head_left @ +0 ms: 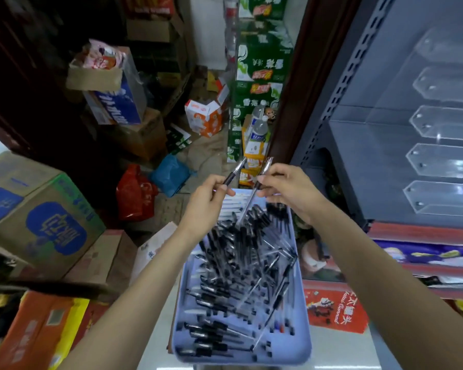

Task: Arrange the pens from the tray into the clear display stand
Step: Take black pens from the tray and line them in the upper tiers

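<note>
Little of the task appears to be done. The blue tray (302,340) is heaped with black pens (241,265), and the clear display stand (444,161) on the grey shelf at the right is seen with its slanted pockets bare, as far as the glare allows. One pen (234,170) is pinched between thumb and curled fingers of the left hand (207,197); a second pen (255,189) is gripped by the right hand (286,186), fingers closed round its barrel. Both pens are held above the far end of the tray, well apart from the stand. Nearly the whole load is judged to be left (two pens at a time, if this pace is kept).

The tray is set on a pale counter (161,340). Around it a cluttered storeroom is shown: cardboard boxes (42,222) at the left, stacked green cartons (259,62) behind, red and blue bags (134,194) on the floor.
</note>
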Available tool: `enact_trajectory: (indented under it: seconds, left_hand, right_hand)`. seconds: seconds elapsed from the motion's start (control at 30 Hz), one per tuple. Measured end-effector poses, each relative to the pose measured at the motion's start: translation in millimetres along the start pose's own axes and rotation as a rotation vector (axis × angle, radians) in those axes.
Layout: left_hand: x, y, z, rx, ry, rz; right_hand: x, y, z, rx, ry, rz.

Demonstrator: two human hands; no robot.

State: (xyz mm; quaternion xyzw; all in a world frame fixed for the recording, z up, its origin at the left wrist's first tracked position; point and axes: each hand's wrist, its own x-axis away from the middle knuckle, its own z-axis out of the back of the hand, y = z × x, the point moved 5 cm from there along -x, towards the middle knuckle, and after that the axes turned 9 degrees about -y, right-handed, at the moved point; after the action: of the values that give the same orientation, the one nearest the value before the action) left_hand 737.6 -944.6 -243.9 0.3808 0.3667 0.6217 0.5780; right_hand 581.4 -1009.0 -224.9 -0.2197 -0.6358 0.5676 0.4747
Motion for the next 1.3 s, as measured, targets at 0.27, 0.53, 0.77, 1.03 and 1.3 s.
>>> enact_trajectory:
  seconds: [0.27, 0.53, 0.77, 1.03, 1.3]
  left_hand:
    - [-25, 159, -104, -0.191, -0.014, -0.318]
    - [-47, 303, -228, -0.205, 0.105, -0.462]
    - [-108, 375, -272, -0.321, 0.152, -0.432]
    - [-212, 421, -303, -0.420, 0.106, -0.412]
    - [-271, 435, -336, -0.545, -0.018, -0.232]
  right_hand:
    - [99, -37, 142, -0.273, 0.170, 0.354]
    - [194, -42, 314, -0.203, 0.304, 0.446]
    - [196, -38, 443, 0.044, 0.595, 0.423]
    - [150, -54, 541, 0.377, 0.800, 0.368]
    - [113, -62, 578, 0.312, 0.573, 0.246]
